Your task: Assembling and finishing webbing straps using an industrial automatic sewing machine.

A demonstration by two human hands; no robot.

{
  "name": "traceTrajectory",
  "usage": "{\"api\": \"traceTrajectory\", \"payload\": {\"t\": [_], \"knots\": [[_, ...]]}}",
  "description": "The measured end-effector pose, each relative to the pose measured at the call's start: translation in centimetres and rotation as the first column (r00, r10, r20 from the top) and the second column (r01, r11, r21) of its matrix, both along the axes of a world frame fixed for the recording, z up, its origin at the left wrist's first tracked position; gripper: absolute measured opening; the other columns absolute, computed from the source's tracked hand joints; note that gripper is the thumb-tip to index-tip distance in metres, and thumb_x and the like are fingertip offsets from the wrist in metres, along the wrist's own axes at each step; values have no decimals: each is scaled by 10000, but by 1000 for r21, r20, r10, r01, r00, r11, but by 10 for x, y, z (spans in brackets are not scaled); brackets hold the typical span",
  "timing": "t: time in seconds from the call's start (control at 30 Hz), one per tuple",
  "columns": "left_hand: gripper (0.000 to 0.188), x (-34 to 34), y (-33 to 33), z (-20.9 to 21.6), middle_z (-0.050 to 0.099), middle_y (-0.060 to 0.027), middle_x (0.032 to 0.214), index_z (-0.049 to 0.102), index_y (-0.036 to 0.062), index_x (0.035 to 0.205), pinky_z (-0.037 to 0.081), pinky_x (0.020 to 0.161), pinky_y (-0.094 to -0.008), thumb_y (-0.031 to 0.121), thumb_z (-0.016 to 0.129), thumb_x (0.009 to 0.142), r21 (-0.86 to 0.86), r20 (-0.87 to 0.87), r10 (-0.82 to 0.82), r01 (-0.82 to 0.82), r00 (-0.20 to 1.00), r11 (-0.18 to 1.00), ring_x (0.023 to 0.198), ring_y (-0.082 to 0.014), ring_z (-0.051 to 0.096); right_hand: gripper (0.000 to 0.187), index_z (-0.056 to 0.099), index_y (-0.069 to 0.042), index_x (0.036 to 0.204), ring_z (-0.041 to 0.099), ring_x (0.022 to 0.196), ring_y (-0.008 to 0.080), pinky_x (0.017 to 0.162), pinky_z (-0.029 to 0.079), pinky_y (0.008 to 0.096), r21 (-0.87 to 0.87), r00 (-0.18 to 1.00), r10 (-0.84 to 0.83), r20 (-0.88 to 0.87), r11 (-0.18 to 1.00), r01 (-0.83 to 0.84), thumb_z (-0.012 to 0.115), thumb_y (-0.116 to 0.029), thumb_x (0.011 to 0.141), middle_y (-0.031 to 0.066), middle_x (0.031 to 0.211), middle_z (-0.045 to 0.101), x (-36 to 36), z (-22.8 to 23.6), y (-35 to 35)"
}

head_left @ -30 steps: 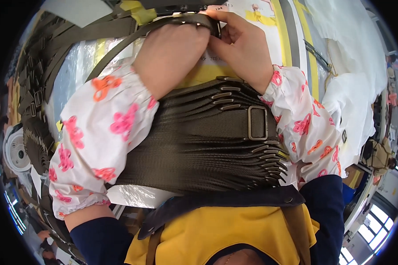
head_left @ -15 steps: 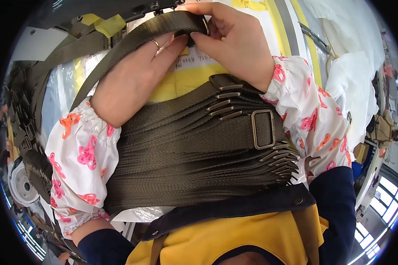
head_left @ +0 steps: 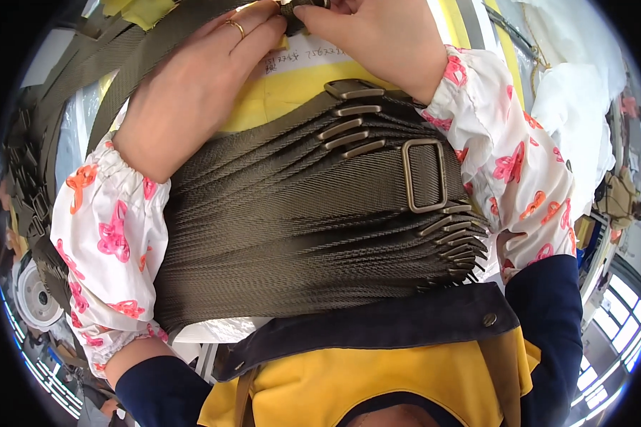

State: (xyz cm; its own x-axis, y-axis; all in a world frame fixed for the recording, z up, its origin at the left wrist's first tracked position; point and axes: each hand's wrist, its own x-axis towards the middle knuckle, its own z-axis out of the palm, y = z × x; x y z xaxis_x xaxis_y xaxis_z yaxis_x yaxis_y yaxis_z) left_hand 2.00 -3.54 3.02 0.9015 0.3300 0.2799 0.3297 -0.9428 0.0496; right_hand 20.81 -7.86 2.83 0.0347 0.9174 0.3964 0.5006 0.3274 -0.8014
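Observation:
At the top edge of the view, my left hand (head_left: 199,85), with a ring on one finger, and my right hand (head_left: 384,46) come together on an olive-brown webbing strap (head_left: 292,18). Both have their fingers closed on it; the right fingertips and part of the strap are cut off by the picture's edge. Below my hands lies a thick layered stack of similar webbing straps (head_left: 285,220). Metal buckles stick out at its right side, and one rectangular buckle (head_left: 409,178) lies flat on top.
More straps with dark buckles (head_left: 39,206) hang in a pile at the left, above a white round reel (head_left: 39,295). White sheeting (head_left: 566,107) bunches at the right, beside a dark slender tool (head_left: 509,28). Yellow covering (head_left: 285,99) and handwritten paper (head_left: 313,57) lie under my hands.
Both hands and the held strap sit higher in the view, and the strap's metal end piece has gone out of sight. The stack appears shifted slightly up and left.

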Motion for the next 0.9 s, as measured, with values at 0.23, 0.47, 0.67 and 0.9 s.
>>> {"api": "traceTrajectory", "payload": {"t": [0.23, 0.47, 0.67, 0.9], "knots": [[326, -14, 7, -16, 570, -147, 1102, 503, 44, 1181, 461, 808, -352, 50, 507, 855, -245, 62, 8, 8, 998, 970, 966, -317, 568, 223, 619, -29, 930, 624, 634, 265, 574, 508, 331, 214, 958, 8, 287, 974, -72, 618, -101, 719, 135, 737, 624, -5, -37, 15], [266, -15, 5, -11, 598, -191, 917, 505, 24, 1137, 470, 709, -382, 118, 487, 889, -533, 58, 43, -5, 997, 846, 833, -349, 585, 224, 616, 2, 980, 619, 724, 274, 661, 484, 314, 506, 773, -38, 634, 776, -377, 642, -74, 770, 163, 801, 625, 14, -7, 7], [157, -8, -2, -4, 563, -145, 826, 497, 56, 1005, 455, 659, -397, 115, 488, 860, -242, -6, 55, -55, 998, 969, 779, -333, 570, 192, 607, 0, 963, 612, 789, 334, 694, 487, 359, 148, 863, 291, 413, 914, -379, 621, -53, 779, 181, 885, 612, 18, 12, 1], [145, -4, -4, -2, 573, -97, 841, 503, 73, 971, 462, 649, -380, 130, 500, 839, -91, 2, 81, -81, 997, 993, 758, -300, 574, 235, 590, -2, 989, 603, 757, 341, 660, 482, 369, 86, 915, 307, 261, 937, -338, 624, -41, 759, 186, 859, 596, 15, -4, 7]]}}
